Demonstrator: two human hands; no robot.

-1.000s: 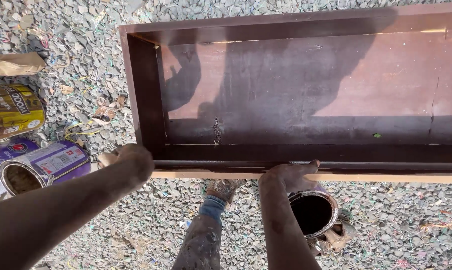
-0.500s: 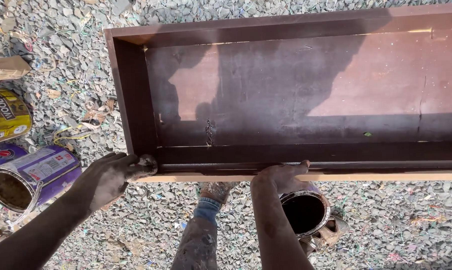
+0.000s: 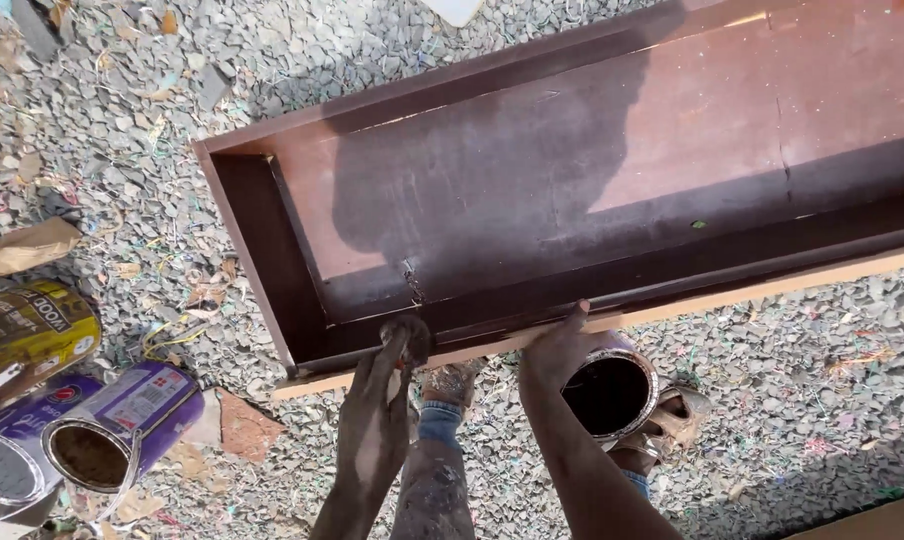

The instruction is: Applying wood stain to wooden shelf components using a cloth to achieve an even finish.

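Note:
A long, shallow wooden box (image 3: 272, 250), stained dark reddish brown inside, lies on gravel with its near rim edged by a pale unpainted strip (image 3: 732, 295). My left hand (image 3: 397, 350) is curled into a fist on that near rim close to the left corner; whether it holds a small wad I cannot tell. My right hand (image 3: 557, 350) grips the same rim a little to the right, thumb pointing up. An open tin can (image 3: 612, 395) with a dark inside stands just below my right hand. My paint-spattered leg (image 3: 434, 470) and foot show between my arms.
Several paint cans lie at the lower left: a purple-labelled open one (image 3: 122, 425), another purple one (image 3: 12, 460) and a yellow-brown one (image 3: 27, 335). A piece of brown cardboard (image 3: 22, 248) lies left. A sandalled foot (image 3: 672, 420) is beside the tin. Gravel and wood scraps cover the ground.
My left hand has moved right from the box's left corner to the near rim, closer to my right hand. The view has tilted, so the box now runs diagonally.

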